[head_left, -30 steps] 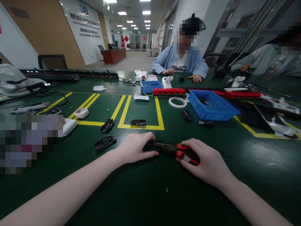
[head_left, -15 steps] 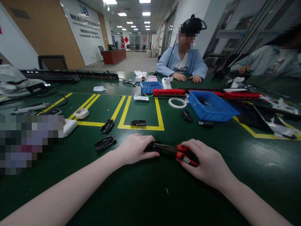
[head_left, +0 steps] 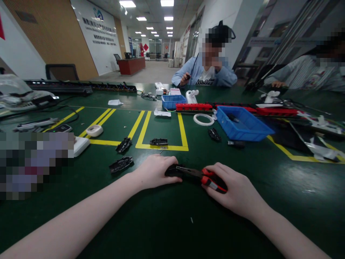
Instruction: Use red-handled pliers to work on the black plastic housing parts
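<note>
Between the fingers and thumb of my left hand (head_left: 156, 171) is a small black plastic part (head_left: 172, 171), partly hidden by the hand. My right hand (head_left: 237, 185) grips the red-and-black handles of long-nose pliers (head_left: 212, 180). The jaws point left and their tips meet the black part; whether they pinch it I cannot tell. Beyond my left hand lie similar black parts: one (head_left: 121, 164) just left of it, another (head_left: 123, 145) behind that, and a third (head_left: 159, 142) by the yellow tape.
A large blue bin (head_left: 244, 124) stands beyond my right hand, with a roll of white tape (head_left: 204, 119) beside it. Red strips (head_left: 194, 107) run across the table behind. A smaller blue bin (head_left: 174, 101) stands farther back. A co-worker (head_left: 206, 73) sits opposite.
My hands, the black part and the pliers stay almost in place. Across the table, the co-worker has raised both hands from the tabletop, one toward the face, the other holding something small and dark.
</note>
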`<action>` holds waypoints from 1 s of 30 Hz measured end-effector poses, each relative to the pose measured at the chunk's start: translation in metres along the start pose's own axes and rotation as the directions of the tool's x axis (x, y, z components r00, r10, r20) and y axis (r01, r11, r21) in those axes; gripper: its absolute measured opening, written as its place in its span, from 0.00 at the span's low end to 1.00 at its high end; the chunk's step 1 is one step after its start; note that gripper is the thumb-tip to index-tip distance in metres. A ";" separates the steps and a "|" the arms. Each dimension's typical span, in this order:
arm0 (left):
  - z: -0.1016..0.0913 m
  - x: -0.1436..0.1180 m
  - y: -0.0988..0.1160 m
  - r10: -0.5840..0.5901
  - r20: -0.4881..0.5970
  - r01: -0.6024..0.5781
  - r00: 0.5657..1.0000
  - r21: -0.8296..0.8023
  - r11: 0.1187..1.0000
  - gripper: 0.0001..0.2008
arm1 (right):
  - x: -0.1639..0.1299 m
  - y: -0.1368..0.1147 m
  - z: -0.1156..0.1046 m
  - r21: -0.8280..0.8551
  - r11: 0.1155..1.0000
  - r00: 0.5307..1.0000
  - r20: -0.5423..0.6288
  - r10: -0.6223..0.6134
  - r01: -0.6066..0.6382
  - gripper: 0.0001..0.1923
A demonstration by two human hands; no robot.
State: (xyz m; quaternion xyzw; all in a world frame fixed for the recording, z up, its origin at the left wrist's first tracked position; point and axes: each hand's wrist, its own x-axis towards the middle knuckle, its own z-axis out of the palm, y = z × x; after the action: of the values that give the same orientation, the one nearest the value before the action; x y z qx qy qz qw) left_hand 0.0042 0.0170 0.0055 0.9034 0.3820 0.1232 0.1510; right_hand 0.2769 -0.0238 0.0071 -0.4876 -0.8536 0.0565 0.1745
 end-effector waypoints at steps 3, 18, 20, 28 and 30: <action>0.002 0.000 -0.001 -0.002 -0.013 0.002 1.000 0.006 1.000 0.16 | 0.002 -0.003 -0.003 0.003 0.999 0.996 0.073 0.041 -0.042 0.16; 0.003 -0.001 0.000 0.014 -0.035 -0.014 0.999 0.006 1.000 0.14 | 0.003 -0.009 -0.006 0.002 0.996 0.988 0.127 0.091 -0.092 0.14; 0.003 -0.001 0.001 0.011 -0.031 -0.011 0.999 0.018 1.000 0.14 | 0.003 -0.009 -0.006 -0.017 0.996 0.988 0.123 0.089 -0.087 0.12; 0.001 -0.001 0.002 -0.001 -0.015 0.001 1.000 0.010 1.000 0.14 | 0.002 -0.010 -0.006 -0.019 0.998 0.996 0.076 0.055 -0.054 0.10; 0.002 -0.001 0.002 -0.006 -0.013 0.006 1.000 0.011 1.000 0.15 | 0.002 -0.010 -0.006 -0.015 0.999 0.998 0.054 0.045 -0.044 0.10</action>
State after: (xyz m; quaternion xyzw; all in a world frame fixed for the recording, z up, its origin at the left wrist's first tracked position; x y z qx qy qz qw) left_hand 0.0052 0.0150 0.0044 0.9022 0.3864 0.1267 0.1438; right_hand 0.2703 -0.0280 0.0156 -0.5060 -0.8473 0.0680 0.1466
